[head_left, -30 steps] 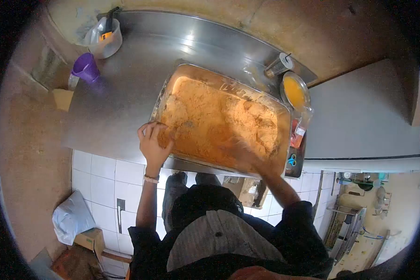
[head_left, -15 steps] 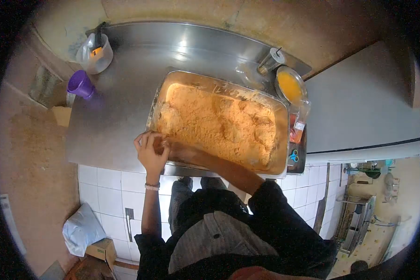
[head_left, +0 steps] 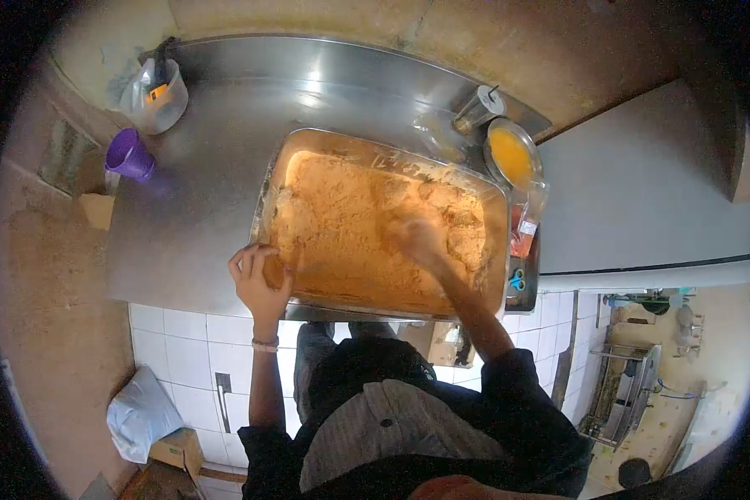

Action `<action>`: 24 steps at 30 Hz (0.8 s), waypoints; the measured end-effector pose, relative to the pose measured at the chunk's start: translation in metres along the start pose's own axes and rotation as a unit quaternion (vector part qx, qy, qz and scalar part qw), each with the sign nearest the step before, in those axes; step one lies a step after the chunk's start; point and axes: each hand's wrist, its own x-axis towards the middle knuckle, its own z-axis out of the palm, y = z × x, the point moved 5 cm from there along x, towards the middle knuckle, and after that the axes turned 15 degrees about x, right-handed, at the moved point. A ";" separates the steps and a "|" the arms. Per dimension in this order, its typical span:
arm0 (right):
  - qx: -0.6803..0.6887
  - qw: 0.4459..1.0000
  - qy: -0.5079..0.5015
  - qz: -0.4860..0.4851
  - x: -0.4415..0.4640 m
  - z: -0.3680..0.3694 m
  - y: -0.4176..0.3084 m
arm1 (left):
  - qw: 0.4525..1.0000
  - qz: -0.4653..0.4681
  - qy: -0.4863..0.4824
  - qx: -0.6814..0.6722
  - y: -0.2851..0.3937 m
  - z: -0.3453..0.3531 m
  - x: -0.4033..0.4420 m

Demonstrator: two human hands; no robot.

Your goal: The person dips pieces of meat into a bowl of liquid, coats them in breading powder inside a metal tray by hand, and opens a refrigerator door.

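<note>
A large rectangular metal tray (head_left: 383, 311) holds a broad layer of orange-yellow crumbly powder (head_left: 333, 208), uneven and heaped toward the right side. At the tray's lower left corner, my left hand (head_left: 260, 282) has its fingers curled on the rim, thumb toward the inside. My right hand (head_left: 418, 239) is down at the powder, right of the middle; motion smears its fingers, so their shape does not show.
The tray rests on a steel counter (head_left: 200, 192). Left of it stand a purple cup (head_left: 130, 156) and a clear plastic tub (head_left: 165, 104). On the right are a bowl of yellow contents (head_left: 512, 154), a metal canister (head_left: 479, 108), a red packet (head_left: 523, 233) and blue scissors (head_left: 517, 279).
My right hand has swept from the tray's lower left corner, beside my left hand, across to right of the middle. My left hand stays at the corner. The view has shifted slightly.
</note>
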 end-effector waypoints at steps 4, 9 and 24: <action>-0.400 0.909 -0.084 -0.080 -0.017 0.032 0.032 | 1.000 0.007 -0.003 0.002 -0.001 0.002 -0.001; -0.550 0.813 -0.067 -0.179 -0.030 0.041 -0.011 | 1.000 0.013 -0.001 0.006 -0.003 0.001 -0.002; -0.181 0.980 -0.072 0.034 -0.018 -0.008 -0.035 | 1.000 0.012 0.007 -0.004 0.001 0.000 -0.001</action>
